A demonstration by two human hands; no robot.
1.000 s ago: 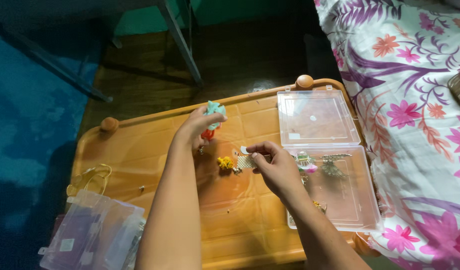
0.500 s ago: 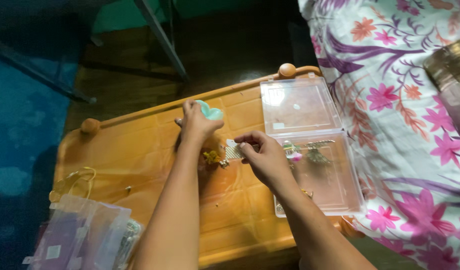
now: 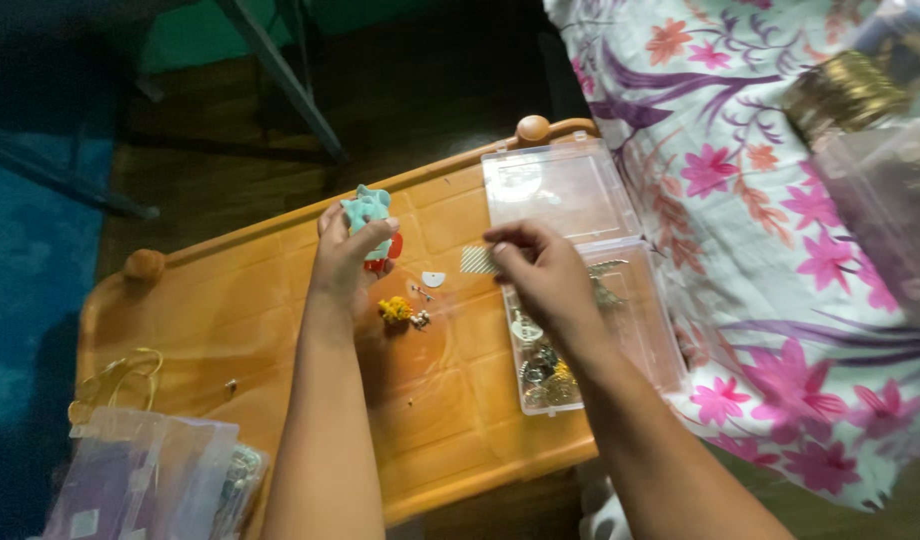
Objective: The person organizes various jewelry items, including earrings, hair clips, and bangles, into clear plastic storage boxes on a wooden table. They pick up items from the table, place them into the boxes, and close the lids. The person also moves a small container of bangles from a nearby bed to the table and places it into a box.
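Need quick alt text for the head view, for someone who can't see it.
Over an orange tray table, the left hand holds a teal ornament, and the right hand pinches a small gold mesh piece beside an open clear plastic box of trinkets.

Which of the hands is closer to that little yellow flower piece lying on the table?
Left. The left hand is just above the yellow flower piece; the right hand is off to its right, over the clear box.

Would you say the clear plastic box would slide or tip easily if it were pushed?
The box looks thin-walled, so probably light and apt to slide on the smooth tray. Its open lid lies flat, so tipping seems unlikely.
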